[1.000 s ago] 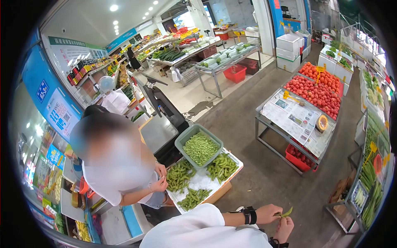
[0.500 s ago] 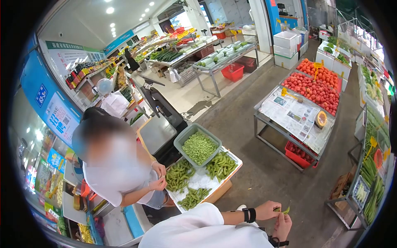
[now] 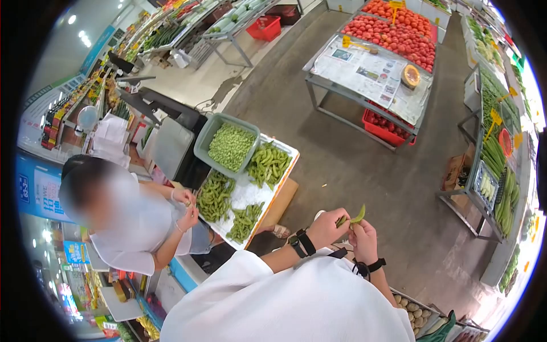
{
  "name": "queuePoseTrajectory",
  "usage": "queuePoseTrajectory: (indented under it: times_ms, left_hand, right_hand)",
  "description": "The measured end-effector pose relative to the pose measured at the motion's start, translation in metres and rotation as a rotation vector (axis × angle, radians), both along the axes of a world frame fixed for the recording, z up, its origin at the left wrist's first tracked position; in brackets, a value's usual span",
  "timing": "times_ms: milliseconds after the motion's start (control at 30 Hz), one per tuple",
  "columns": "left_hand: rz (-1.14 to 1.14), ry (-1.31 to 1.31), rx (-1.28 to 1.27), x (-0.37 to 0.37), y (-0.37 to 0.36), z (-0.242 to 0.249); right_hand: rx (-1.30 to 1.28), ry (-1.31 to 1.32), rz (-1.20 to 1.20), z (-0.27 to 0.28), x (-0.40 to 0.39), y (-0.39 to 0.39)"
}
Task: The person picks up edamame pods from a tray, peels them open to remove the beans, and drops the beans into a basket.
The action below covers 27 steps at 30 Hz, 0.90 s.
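My left hand [image 3: 327,229], with a watch and a black band at its wrist, is closed in a pinch with a bit of green pod [image 3: 341,221] at its fingertips. Close beside it, my right hand [image 3: 363,240] is closed on a soybean pod [image 3: 359,214], whose curved tip sticks up above the fingers. The beans inside cannot be made out. To the left, a white foam tray [image 3: 241,194] bears several heaps of soybean pods [image 3: 215,196]. A grey-green tub [image 3: 200,149] of shelled beans [image 3: 231,147] sits on the tray's far corner.
Across the tray, a person [image 3: 142,222] in a white top holds both hands together near the pods. Ahead stands a metal-framed table [image 3: 342,100] with newspaper, a cut pumpkin [image 3: 410,76] and tomatoes [image 3: 393,37]. Vegetable racks [image 3: 484,228] line the right side.
The view has swung down and to the right, so the tray and table shift left and up in it. Both my hands stay close together, the pod now pointing upward.
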State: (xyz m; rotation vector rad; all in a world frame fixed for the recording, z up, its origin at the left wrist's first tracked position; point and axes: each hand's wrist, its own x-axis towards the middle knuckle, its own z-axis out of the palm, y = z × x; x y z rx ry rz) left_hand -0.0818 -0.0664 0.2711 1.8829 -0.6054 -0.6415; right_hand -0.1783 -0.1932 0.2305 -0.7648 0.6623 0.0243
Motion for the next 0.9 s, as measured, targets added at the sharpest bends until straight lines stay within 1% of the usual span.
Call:
queuePoseTrajectory:
  times_ms: [33, 67, 100, 133, 233, 300, 367, 467, 567, 600, 633, 700, 733, 833, 900]
  left_hand:
    - [0.053, 0.026, 0.009, 0.001, 0.006, -0.005]
    - [0.108, 0.049, 0.018, 0.004, 0.014, -0.011]
    - [0.162, 0.071, 0.028, 0.008, 0.023, -0.016]
    - [0.228, -0.03, 0.011, 0.016, 0.034, -0.019]
    - [0.621, 0.287, -0.079, 0.046, 0.076, -0.03]
    - [0.835, 0.173, -0.01, 0.072, 0.12, -0.069]
    - [1.092, 0.411, -0.192, 0.095, 0.171, -0.11]
    - [1.288, 0.497, -0.411, 0.112, 0.22, -0.144]
    - [1.337, 0.371, -0.262, 0.133, 0.234, -0.168]
    - [1.335, 0.313, -0.142, 0.141, 0.233, -0.169]
    - [1.319, 0.235, -0.109, 0.147, 0.236, -0.18]
    - [1.288, 0.083, -0.044, 0.161, 0.252, -0.232]
    - [1.251, -0.007, 0.049, 0.169, 0.271, -0.282]
    - [1.198, 0.236, 0.074, 0.171, 0.274, -0.288]
    - [1.225, 0.139, 0.142, 0.169, 0.278, -0.287]
  right_hand:
    - [0.004, -0.011, 0.041, -0.002, 0.003, 0.002]
    - [0.014, 0.047, 0.038, 0.005, 0.009, 0.006]
    - [0.03, 0.047, 0.063, 0.008, 0.014, 0.008]
    - [0.046, 0.049, 0.086, 0.009, 0.016, 0.008]
    - [0.103, 0.055, 0.139, 0.005, 0.024, 0.013]
    - [0.17, 0.066, 0.164, 0.006, 0.025, 0.014]
    - [0.177, 0.055, 0.186, 0.005, 0.026, 0.016]
    - [0.166, 0.076, 0.189, 0.003, 0.025, 0.019]
    - [0.131, 0.095, 0.2, 0.004, 0.027, 0.025]
    - [0.138, 0.084, 0.18, 0.004, 0.029, 0.028]
    - [0.147, 0.076, 0.162, 0.004, 0.029, 0.03]
    - [0.161, 0.069, 0.148, 0.006, 0.032, 0.033]
    - [0.168, 0.066, 0.152, 0.007, 0.034, 0.034]
    - [0.175, 0.052, 0.142, 0.009, 0.04, 0.04]
    - [0.164, 0.033, 0.133, 0.008, 0.042, 0.045]
